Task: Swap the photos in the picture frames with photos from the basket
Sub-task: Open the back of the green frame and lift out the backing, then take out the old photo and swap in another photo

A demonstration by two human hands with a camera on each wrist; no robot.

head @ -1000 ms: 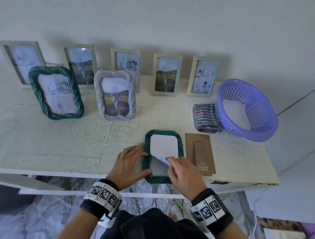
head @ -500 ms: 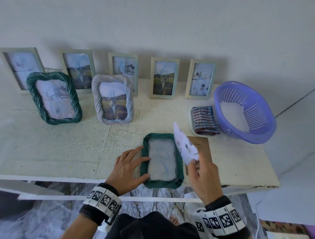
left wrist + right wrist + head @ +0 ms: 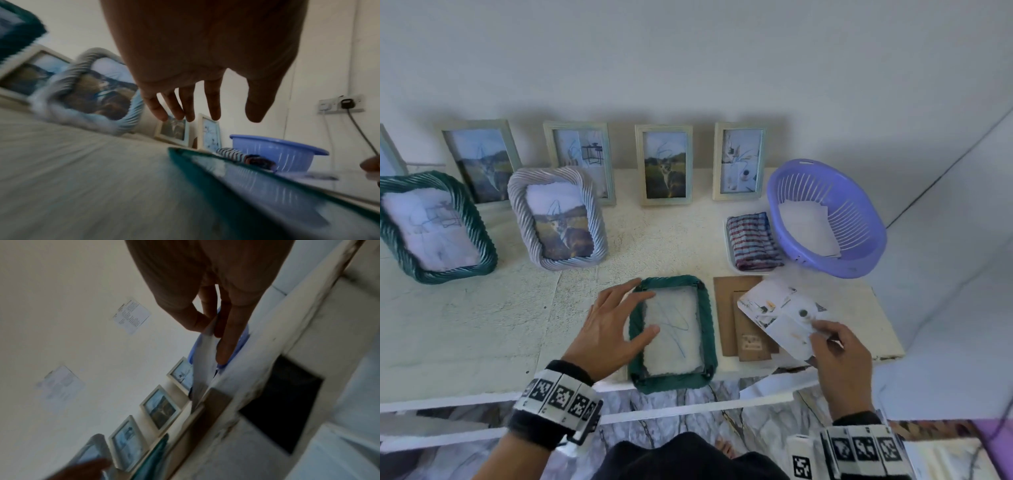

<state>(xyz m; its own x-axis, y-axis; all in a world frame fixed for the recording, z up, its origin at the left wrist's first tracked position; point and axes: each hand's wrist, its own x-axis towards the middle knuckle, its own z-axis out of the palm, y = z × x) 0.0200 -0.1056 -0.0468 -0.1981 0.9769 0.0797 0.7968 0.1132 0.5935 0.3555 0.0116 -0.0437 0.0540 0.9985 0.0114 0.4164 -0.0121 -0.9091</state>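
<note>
A: While the left hand [image 3: 616, 329] lies flat with fingers spread and straight, where does it sit?

B: On the left side of the green frame [image 3: 707, 329], thumb and fingertips over the edge of the glass; the wrist view shows the same hand [image 3: 197, 65] with fingers loosely extended, gripping nothing.

A: And the right hand [image 3: 839, 356]?

B: Raised off the table [image 3: 482, 325], to the right of the frame. Thumb and fingers pinch the near corner of a photo [image 3: 780, 315]; from the wrist camera the pinch is plain, the sheet [image 3: 202, 369] edge-on between thumb and fingers [image 3: 228, 337].

A: How does that photo look?

B: Pale, picture side up, tilted, hanging over the brown backing board [image 3: 729, 318] that lies flat beside the frame. The print has light shapes and a small dark dot (details too blurred to read).

A: And the frame itself?

B: Face down near the table's front edge, back open, only the glass showing with a blue scribble on it.

A: Where is the basket [image 3: 859, 246]?

B: At the far right of the table, purple, with white sheets [image 3: 808, 226] lying inside; a folded striped cloth [image 3: 753, 240] sits just beside it. Other frames [image 3: 667, 164] stand along the wall, each with a picture
</note>
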